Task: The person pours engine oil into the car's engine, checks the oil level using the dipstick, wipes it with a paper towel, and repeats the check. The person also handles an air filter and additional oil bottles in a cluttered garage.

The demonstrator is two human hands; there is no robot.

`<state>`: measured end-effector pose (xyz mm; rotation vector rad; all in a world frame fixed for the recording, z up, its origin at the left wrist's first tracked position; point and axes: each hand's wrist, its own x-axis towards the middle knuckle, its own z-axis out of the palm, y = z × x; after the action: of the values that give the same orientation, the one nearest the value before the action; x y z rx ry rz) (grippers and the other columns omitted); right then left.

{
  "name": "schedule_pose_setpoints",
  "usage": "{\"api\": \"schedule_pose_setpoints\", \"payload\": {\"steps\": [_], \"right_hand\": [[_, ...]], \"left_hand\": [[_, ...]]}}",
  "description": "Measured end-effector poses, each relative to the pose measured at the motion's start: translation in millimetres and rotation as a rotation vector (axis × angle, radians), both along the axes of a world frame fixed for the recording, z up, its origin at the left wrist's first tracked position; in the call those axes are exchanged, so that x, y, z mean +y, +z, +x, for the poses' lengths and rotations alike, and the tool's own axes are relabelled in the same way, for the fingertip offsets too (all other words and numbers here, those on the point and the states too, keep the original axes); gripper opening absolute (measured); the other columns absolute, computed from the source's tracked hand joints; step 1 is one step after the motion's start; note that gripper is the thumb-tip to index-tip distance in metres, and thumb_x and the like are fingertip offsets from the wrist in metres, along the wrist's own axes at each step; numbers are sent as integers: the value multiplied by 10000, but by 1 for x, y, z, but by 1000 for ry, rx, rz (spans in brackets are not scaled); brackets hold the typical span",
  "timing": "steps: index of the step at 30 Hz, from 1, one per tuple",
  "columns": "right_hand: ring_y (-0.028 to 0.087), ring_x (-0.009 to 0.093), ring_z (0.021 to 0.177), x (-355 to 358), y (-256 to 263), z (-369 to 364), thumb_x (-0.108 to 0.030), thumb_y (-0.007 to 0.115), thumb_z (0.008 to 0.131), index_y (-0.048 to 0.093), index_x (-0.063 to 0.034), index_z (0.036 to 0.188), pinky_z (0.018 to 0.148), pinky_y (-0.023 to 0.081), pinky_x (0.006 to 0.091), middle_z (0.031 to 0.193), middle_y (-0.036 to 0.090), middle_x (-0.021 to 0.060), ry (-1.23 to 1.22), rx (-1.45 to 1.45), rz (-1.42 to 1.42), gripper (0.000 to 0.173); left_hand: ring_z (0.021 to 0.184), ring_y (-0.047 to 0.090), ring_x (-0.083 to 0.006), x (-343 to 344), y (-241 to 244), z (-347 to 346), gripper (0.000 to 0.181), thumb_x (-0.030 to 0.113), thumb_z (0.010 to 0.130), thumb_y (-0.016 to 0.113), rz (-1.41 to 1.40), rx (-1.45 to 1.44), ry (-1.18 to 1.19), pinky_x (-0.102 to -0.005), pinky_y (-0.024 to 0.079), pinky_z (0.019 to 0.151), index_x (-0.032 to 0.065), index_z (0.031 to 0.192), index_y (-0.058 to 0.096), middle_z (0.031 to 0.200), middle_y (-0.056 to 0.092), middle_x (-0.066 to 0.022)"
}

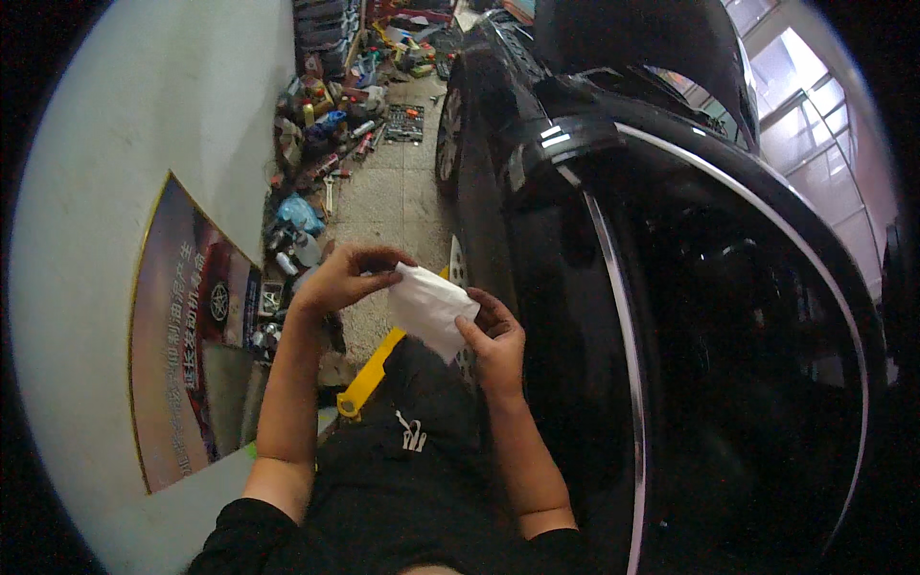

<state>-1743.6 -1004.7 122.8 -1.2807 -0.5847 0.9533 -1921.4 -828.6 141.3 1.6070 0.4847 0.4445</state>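
A white paper tissue is stretched between my two hands in front of my body. My left hand pinches its upper left corner between thumb and fingers. At the right edge, my right hand grips the sheet with the thumb on its near face. The tissue looks folded along its upper side, and its lower edge hangs loose. Close to my right arm stands a black car, its side running along the aisle. Part of a yellow metal arm shows below the tissue.
Bottles, cans and tools clutter the floor along the left wall. An open socket set lies farther up the tiled aisle, and a wrench lies nearer. A poster with writing hangs on the wall. The car's hood is raised.
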Motion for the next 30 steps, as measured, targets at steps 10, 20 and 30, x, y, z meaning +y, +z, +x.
{"api": "schedule_pose_setpoints", "payload": {"steps": [10, 20, 30], "right_hand": [[580, 200, 1041, 135, -28, 4, 20, 684, 769, 518, 31, 1227, 931, 446, 321, 1141, 597, 130, 44, -37, 15, 487], [602, 173, 991, 304, -21, 36, 25, 659, 810, 557, 24, 1190, 883, 477, 293, 1088, 626, 110, -99, -160, -107, 393], [609, 187, 883, 438, 16, 69, -15, 719, 720, 647, 18, 892, 799, 468, 276, 967, 622, 102, -141, -699, -237, 189]], "left_hand": [[909, 608, -172, 95, -39, 1, 255, -16, 745, 693, 196, -90, 269, -290, 479, 819, 17, 996, 664, 934, 644, -69], [828, 634, -225, 295, -15, 57, 226, -30, 723, 704, 445, 22, 118, -301, 496, 742, 30, 941, 685, 878, 642, -98], [850, 588, -214, 442, -9, 88, 175, -25, 762, 679, 447, -43, 69, -303, 479, 718, 74, 905, 698, 879, 596, -71]]}}
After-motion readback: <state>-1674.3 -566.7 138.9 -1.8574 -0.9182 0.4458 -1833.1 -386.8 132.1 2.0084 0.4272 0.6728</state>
